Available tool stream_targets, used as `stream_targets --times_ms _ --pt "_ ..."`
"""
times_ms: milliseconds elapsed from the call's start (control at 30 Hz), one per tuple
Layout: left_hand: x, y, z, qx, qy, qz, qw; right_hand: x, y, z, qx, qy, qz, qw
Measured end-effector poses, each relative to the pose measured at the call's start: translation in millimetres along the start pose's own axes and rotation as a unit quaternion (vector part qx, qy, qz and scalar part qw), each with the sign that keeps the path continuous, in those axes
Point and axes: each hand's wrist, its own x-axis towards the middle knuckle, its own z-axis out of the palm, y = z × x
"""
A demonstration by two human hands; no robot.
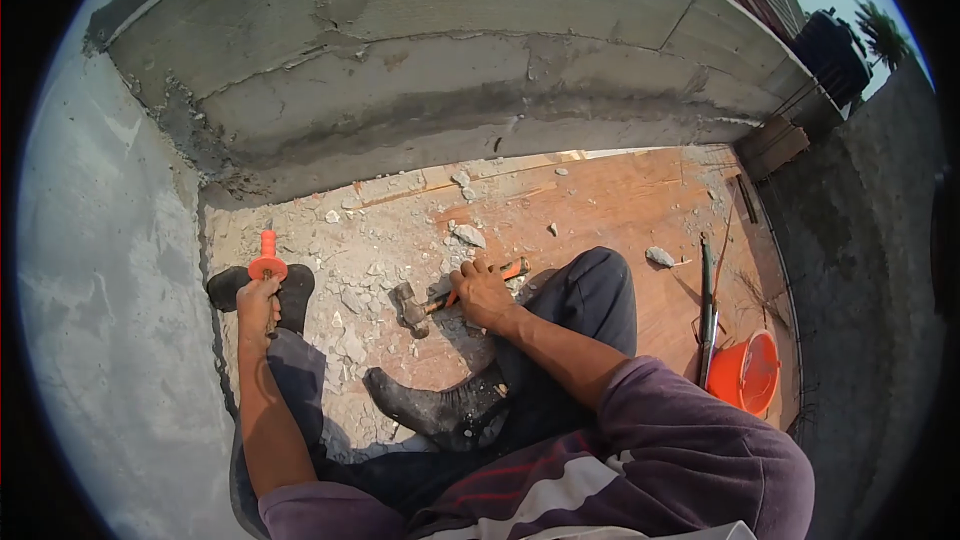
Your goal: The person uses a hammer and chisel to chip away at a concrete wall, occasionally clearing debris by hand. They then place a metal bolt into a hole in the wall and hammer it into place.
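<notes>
My left hand (257,304) is wrapped round a chisel with an orange hand guard (267,265), above my boot and close to the left wall. The guard end points away from me, towards the corner of the walls. My right hand (484,294) grips the orange and black handle of a club hammer (410,310). Its metal head hangs over the rubble to the left of that hand, apart from the chisel. Broken concrete pieces (350,345) lie between my two black boots (445,408).
A grey concrete wall (420,80) runs across the front, and a smooth wall (110,270) rises close on the left. Loose chunks lie on the plywood floor (600,200). To the right are an orange bucket (745,375), a dark bar (707,290) and thin wires.
</notes>
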Motion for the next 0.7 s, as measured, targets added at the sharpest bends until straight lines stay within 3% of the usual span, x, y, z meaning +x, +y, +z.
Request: stream_targets --times_ms 267,433,700 --pt "11.1 -10.5 -2.4 -0.001 -0.006 0.003 1.000 7.5 -5.2 -1.3 -0.014 -0.051 0.015 0.998" --pt "14.9 -10.8 -1.1 -0.004 -0.010 -0.002 1.000 30.2 -13.6 -15.3 -0.045 -0.145 -0.006 0.988" --pt "-3.5 0.2 -0.4 -0.016 0.008 -0.011 1.000 57.2 -19.8 -18.5 -0.097 -0.260 -0.105 0.955"
